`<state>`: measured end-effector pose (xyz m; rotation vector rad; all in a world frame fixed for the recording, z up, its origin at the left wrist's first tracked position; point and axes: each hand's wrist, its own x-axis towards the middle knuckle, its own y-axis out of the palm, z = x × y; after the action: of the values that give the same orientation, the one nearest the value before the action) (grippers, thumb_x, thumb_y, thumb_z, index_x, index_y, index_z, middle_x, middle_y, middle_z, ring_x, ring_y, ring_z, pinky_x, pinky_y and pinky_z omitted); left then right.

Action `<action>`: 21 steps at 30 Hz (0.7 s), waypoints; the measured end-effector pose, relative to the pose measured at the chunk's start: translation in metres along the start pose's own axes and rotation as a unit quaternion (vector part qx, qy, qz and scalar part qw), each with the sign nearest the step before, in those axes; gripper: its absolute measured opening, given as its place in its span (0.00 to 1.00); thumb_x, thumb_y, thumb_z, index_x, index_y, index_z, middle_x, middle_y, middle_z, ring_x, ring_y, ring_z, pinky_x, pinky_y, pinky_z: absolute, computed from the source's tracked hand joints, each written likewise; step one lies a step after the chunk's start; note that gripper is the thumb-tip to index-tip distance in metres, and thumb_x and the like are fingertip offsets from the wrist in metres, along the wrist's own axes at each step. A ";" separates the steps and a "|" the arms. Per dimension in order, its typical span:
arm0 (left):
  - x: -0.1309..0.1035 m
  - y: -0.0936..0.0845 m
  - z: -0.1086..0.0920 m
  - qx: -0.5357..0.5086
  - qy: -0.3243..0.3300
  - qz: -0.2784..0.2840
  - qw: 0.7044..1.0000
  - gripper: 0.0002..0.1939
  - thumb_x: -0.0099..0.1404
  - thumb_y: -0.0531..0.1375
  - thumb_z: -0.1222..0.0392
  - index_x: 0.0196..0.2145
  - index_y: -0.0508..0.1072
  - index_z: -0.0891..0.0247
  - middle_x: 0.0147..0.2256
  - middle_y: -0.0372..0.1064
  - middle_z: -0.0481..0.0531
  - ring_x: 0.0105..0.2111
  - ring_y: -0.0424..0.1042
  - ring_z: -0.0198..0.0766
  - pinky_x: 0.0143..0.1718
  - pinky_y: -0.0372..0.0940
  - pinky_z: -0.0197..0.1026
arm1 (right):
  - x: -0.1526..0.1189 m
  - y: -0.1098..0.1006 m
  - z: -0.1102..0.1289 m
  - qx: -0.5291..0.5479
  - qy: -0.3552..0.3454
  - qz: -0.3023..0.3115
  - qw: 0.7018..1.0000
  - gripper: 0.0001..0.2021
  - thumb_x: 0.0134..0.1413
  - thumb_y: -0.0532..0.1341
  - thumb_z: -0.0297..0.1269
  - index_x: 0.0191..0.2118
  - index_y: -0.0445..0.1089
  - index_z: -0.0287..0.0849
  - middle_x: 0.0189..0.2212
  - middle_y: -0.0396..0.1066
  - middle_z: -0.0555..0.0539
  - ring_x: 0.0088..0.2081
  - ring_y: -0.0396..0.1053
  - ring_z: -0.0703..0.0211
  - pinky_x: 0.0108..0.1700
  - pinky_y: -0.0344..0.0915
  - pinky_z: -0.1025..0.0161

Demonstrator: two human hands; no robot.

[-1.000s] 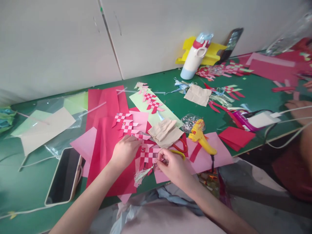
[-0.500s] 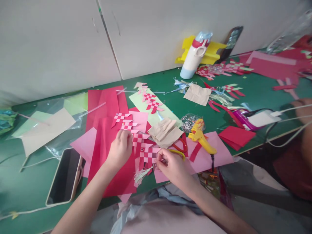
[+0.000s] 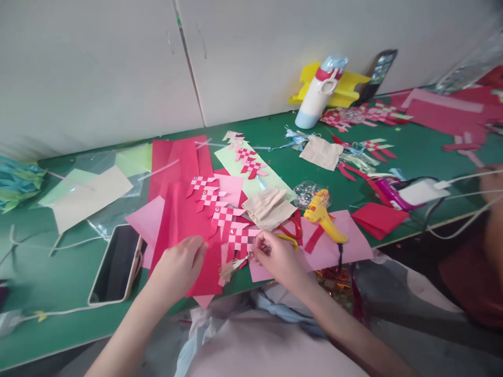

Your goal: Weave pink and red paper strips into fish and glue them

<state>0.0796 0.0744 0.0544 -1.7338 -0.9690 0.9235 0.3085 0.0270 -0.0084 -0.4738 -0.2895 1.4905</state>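
Note:
A chain of woven pink-and-red paper fish point(image 3: 225, 215) lies slanting over red paper point(image 3: 173, 230). My right hand point(image 3: 271, 254) pinches at the tail side of the lowest fish point(image 3: 238, 239); what lies between the fingertips is too small to make out. Below that fish hangs a pale tassel point(image 3: 231, 268). My left hand point(image 3: 183, 262) is over the red paper, left of the fish, fingers curled down and partly hidden. Beside my right hand are scissors with yellow and red handles point(image 3: 290, 238) and folded beige cloth point(image 3: 269, 208).
A yellow glue gun point(image 3: 325, 220) rests on pink paper. A phone point(image 3: 117, 265) lies at the left. Behind stand a white bottle point(image 3: 320, 97) and another phone point(image 3: 378, 76). Cables run to a white plug point(image 3: 422, 191) near another person's arm point(image 3: 493, 209) at the right.
My left hand has moved down and left, away from the fish chain. My right hand stays at the lowest fish. The view has shifted slightly left.

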 end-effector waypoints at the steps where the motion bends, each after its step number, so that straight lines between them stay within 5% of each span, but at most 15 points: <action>1: -0.006 -0.001 -0.002 -0.001 0.004 0.035 0.999 0.14 0.68 0.44 0.56 0.24 0.58 0.59 0.22 0.59 0.47 0.20 0.57 0.34 0.22 0.46 0.37 | 0.000 0.000 -0.001 0.000 -0.001 -0.001 1.000 0.04 0.52 0.56 0.33 0.28 0.60 0.46 0.24 0.71 0.52 0.28 0.74 0.57 0.29 0.69 0.65; 7: -0.047 -0.005 -0.016 -0.021 0.041 0.174 0.984 0.20 0.62 0.53 0.55 0.15 0.60 0.61 0.16 0.55 0.45 0.17 0.52 0.31 0.21 0.41 0.39 | 0.000 0.004 -0.004 0.016 -0.002 -0.007 1.000 0.05 0.53 0.57 0.35 0.28 0.59 0.46 0.23 0.71 0.52 0.28 0.76 0.57 0.29 0.70 0.64; 10: -0.057 0.000 -0.020 -0.075 0.077 0.196 0.975 0.11 0.61 0.55 0.59 0.23 0.74 0.57 0.19 0.63 0.44 0.20 0.59 0.32 0.22 0.45 0.37 | 0.000 0.005 -0.005 0.052 -0.002 -0.004 0.999 0.06 0.53 0.58 0.35 0.28 0.59 0.45 0.23 0.72 0.52 0.27 0.76 0.57 0.30 0.71 0.63; 13: -0.053 0.011 -0.028 -0.130 0.063 0.139 0.980 0.18 0.60 0.57 0.60 0.47 0.74 0.50 0.29 0.72 0.46 0.26 0.68 0.35 0.25 0.52 0.35 | 0.000 0.004 -0.001 0.095 0.010 0.006 0.995 0.07 0.51 0.59 0.36 0.29 0.58 0.46 0.22 0.71 0.53 0.25 0.75 0.57 0.27 0.71 0.64; 18: -0.032 0.037 -0.050 -0.116 -0.050 -0.045 0.991 0.14 0.65 0.55 0.49 0.43 0.74 0.57 0.24 0.69 0.46 0.23 0.66 0.35 0.25 0.53 0.35 | 0.001 0.000 0.017 0.149 0.026 0.019 0.988 0.07 0.48 0.59 0.36 0.28 0.58 0.46 0.23 0.70 0.53 0.25 0.75 0.57 0.22 0.69 0.66; 21: -0.024 0.047 -0.061 -0.070 -0.076 -0.084 0.991 0.14 0.65 0.55 0.48 0.42 0.74 0.57 0.29 0.72 0.49 0.27 0.70 0.37 0.25 0.53 0.36 | 0.003 -0.001 0.026 0.173 0.031 0.025 0.984 0.07 0.47 0.59 0.35 0.27 0.57 0.46 0.22 0.70 0.54 0.25 0.75 0.57 0.23 0.71 0.65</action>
<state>0.1340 0.0185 0.0327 -1.6843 -1.2868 0.9052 0.2973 0.0329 0.0145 -0.2486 0.0328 1.5340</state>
